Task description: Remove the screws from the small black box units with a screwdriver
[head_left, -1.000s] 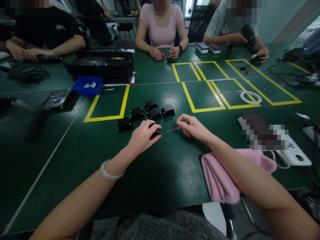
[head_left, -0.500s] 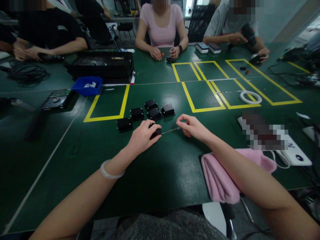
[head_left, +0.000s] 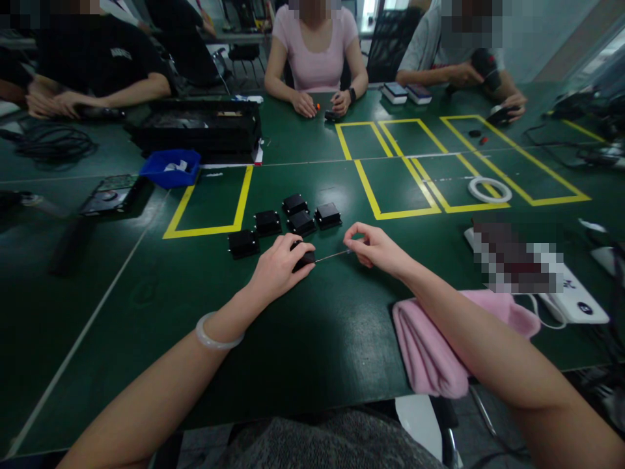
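My left hand point(head_left: 279, 264) is closed around a small black box point(head_left: 303, 256), pressing it on the green table point(head_left: 312, 339). My right hand point(head_left: 374, 246) pinches a screwdriver, mostly hidden by the fingers; its thin metal shaft point(head_left: 333, 256) points left, with the tip at the right side of the box. Just beyond my left hand sit several similar black boxes point(head_left: 267, 222) with small bright screws on their sides. One of them, a black box point(head_left: 243, 243), lies close to the left of my fingers.
A folded pink towel point(head_left: 430, 352) lies under my right forearm. Yellow tape rectangles point(head_left: 407, 213) mark the table, with a white tape roll point(head_left: 489, 190) at right. At left are a blue tray point(head_left: 170, 168), a black crate point(head_left: 195, 130) and a hard drive point(head_left: 111, 194). Co-workers sit opposite.
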Action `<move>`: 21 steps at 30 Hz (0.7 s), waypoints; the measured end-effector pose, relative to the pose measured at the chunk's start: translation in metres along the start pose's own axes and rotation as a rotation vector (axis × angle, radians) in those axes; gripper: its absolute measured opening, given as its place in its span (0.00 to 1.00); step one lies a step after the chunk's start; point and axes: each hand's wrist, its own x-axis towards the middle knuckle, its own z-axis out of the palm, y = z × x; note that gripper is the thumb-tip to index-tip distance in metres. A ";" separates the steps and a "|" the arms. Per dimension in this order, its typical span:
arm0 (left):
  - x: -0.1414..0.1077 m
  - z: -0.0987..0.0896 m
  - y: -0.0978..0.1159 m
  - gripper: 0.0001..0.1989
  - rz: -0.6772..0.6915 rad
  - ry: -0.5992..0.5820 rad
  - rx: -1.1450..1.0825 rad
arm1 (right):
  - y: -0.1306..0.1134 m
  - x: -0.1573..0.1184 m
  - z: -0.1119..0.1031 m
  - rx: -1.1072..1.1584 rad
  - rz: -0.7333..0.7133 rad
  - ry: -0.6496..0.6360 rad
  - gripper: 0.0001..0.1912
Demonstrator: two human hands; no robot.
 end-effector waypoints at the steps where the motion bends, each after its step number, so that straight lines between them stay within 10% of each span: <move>1: 0.000 0.000 0.000 0.15 0.002 0.002 -0.001 | 0.000 0.000 0.000 0.008 -0.010 0.001 0.09; 21: 0.000 -0.002 0.001 0.15 -0.012 -0.017 0.004 | 0.000 0.001 -0.001 0.027 -0.014 0.019 0.11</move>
